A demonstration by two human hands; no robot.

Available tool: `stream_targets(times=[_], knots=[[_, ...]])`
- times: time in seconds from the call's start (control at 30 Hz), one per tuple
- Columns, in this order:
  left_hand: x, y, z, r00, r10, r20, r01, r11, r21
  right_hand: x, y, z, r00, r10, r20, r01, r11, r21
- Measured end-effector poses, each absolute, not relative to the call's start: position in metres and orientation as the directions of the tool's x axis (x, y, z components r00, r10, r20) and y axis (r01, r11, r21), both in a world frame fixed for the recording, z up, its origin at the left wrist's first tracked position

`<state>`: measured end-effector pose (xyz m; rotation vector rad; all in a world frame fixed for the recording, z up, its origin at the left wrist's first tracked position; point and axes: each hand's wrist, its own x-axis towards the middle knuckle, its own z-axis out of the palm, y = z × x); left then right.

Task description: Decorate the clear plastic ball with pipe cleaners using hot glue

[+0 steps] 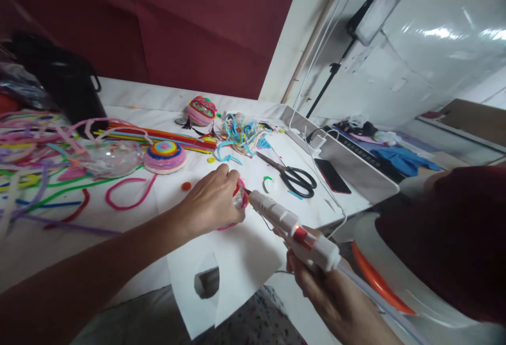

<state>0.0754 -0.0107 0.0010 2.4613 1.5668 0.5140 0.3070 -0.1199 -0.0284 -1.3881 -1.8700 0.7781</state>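
My left hand (216, 196) is closed around a small clear piece with pink and red trim (239, 195), held just above the white paper; the fingers cover most of it. In my right hand (322, 282) is a white hot glue gun (276, 213) with a lit orange light, a glue stick reaching out of its back. The gun's nozzle points left and meets or nearly meets the held piece; whether it touches I cannot tell. Black-handled scissors (294, 179) lie open beyond the gun, beside a small white ring-like piece (269, 184).
Loose pipe cleaners (71, 192) spread over the left. A striped coiled dome (165, 156), a decorated pink ball (201, 110) and a blue tangle (243, 131) stand farther back. A phone (332, 175) lies near cables at right. White paper (190, 282) with a hole overhangs the front edge.
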Motion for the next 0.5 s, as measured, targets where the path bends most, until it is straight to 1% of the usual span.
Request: stream_targets(times=[0.13,0.37,0.5], knots=[[0.077,-0.012,0.003,0.366,0.916,0.165,0.858,-0.401,0.32,0.299,-0.119,-0.022,-0.241,0.959,0.151,0.608,0.271,-0.747],[0.079,-0.014,0.004,0.367,0.915,0.169,0.868,-0.402,0.291,0.284,-0.123,-0.018,-0.194,0.961,0.197,0.662,0.276,-0.696],[0.08,-0.013,0.005,0.377,0.914,0.149,0.872,-0.405,0.275,0.279,-0.125,-0.018,-0.155,0.97,0.187,0.707,0.241,-0.665]])
